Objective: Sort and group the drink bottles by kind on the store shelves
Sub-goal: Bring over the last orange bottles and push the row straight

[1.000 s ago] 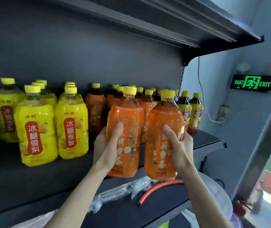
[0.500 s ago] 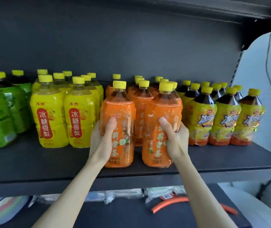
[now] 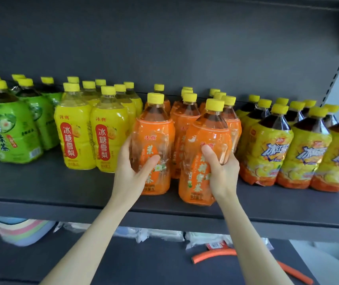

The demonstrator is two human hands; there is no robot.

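Observation:
Two orange-labelled tea bottles with yellow caps stand at the front of the dark shelf. My left hand grips the left orange bottle from its left side. My right hand grips the right orange bottle, which tilts a little to the left, its base near the shelf's front edge. More orange bottles stand in rows behind them. Yellow pear-drink bottles are to the left, green tea bottles further left, and dark iced-tea bottles with yellow labels to the right.
The shelf's dark back panel rises behind the bottles. On the lower shelf lie stacked pastel bowls, plastic-wrapped packs and an orange tube. A perforated upright bounds the shelf on the right.
The two orange bottles came down from held in the air onto the shelf front. The view swung left and closer, and the green tea bottles came into sight.

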